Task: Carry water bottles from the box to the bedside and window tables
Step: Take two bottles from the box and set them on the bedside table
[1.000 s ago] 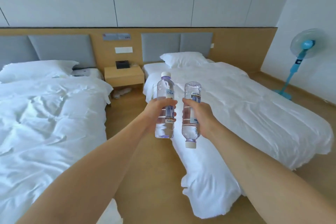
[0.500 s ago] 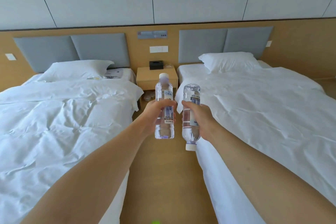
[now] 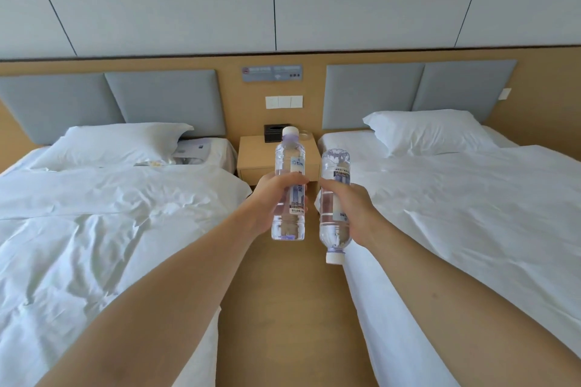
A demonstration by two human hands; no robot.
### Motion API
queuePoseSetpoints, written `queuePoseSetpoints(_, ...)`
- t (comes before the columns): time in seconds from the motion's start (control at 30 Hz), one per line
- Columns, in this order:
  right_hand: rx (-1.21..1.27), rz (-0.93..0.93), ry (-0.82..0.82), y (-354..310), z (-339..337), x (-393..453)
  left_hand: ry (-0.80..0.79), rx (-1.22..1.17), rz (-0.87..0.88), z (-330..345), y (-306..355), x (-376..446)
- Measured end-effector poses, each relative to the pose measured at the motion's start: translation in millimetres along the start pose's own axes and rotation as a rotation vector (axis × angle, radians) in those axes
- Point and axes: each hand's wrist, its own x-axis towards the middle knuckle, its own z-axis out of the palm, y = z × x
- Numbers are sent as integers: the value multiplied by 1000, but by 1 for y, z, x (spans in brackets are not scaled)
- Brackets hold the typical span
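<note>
here my left hand [image 3: 270, 198] curls around an upright water bottle [image 3: 289, 185], my right hand [image 3: 352, 207] grips an upside-down bottle [image 3: 334, 198], both held between the beds, short of the bedside table [image 3: 257, 154].

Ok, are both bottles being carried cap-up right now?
No: the left hand holds its bottle cap-up, but the bottle in the right hand is upside down, cap pointing at the floor.

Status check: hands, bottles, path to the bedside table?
Left hand grips upright bottle. Right hand grips upside-down bottle. Bedside table ahead; aisle looks clear.
</note>
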Motion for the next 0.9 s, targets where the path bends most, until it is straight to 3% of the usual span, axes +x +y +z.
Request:
queuePoseSetpoints(0.63,-3,6,-114,-106,57,420,106,-85,-34,-44,72,410)
queuePoseSetpoints(0.9,4,123,-182,-138,84,581,174,-111,-121,-71,93,560)
